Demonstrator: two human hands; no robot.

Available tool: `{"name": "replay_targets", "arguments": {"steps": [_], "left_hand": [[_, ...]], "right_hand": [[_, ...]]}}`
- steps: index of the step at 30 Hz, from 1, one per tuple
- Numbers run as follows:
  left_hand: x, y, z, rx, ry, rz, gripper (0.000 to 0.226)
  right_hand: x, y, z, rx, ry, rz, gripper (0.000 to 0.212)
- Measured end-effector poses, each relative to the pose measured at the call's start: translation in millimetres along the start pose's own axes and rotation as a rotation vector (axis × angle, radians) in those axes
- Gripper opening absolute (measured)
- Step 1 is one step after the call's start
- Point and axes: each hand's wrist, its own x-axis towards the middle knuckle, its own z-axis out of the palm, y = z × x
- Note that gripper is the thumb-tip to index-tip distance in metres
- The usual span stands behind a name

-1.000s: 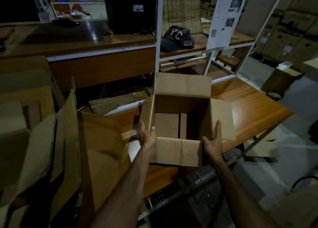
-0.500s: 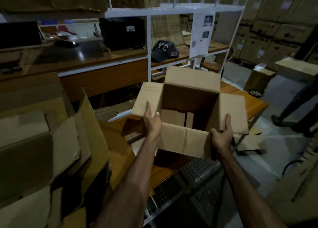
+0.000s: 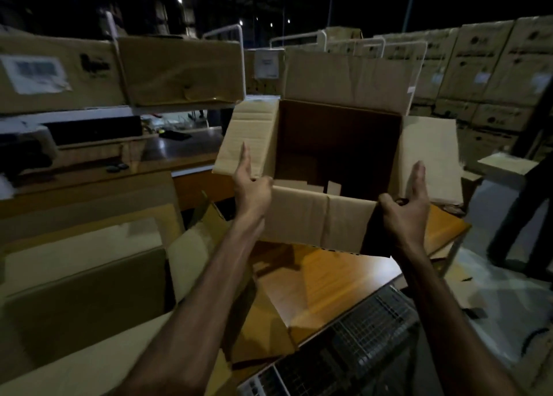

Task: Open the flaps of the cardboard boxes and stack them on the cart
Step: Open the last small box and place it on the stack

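Note:
An open cardboard box (image 3: 317, 222) hangs in the air above the wooden table (image 3: 335, 279), its mouth tilted toward me and all its flaps spread outward. My left hand (image 3: 250, 186) grips its near left corner, thumb up along the left flap. My right hand (image 3: 407, 201) grips the near right corner, thumb up along the right flap. The box's inside is dark; only pale bottom flaps show. Other opened boxes (image 3: 80, 264) are piled at my left.
A wire mesh cart edge (image 3: 347, 353) lies below my arms. White-framed shelves with cartons (image 3: 179, 69) stand behind the table. Stacked cartons (image 3: 490, 66) fill the back right. A person's legs (image 3: 520, 216) stand at the right on the floor.
Both hands have lifted the box off the table, up and toward me. My view has tilted upward, bringing the upper shelves and ceiling lights into sight.

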Motion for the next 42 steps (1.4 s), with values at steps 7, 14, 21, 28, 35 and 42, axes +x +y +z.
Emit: {"name": "replay_targets", "arguments": {"steps": [7,14,21,28,35,42], "left_hand": [[13,49,-105,-0.027,0.130,0.088,0.089],[19,81,-225,0.060,0.348,0.115,0.086],[-5,95,-329,0.192,0.616,0.152,0.084],[-43,96,-388,0.253,0.704,0.082,0.078],[-64,89,-406,0.325,0.689,0.025,0.074],[-65,64,-407,0.346,0.686,-0.045,0.076]], "right_hand": [[-17,-67,87,0.081,-0.128,-0.088,0.092],[-64,-127,200,0.151,-0.288,-0.082,0.089],[-114,-151,279,0.188,-0.518,-0.105,0.084],[-157,-164,310,0.129,-0.585,-0.107,0.076],[-175,-162,313,0.052,-0.569,-0.140,0.065],[-187,-140,309,-0.017,-0.638,-0.092,0.061]]}}
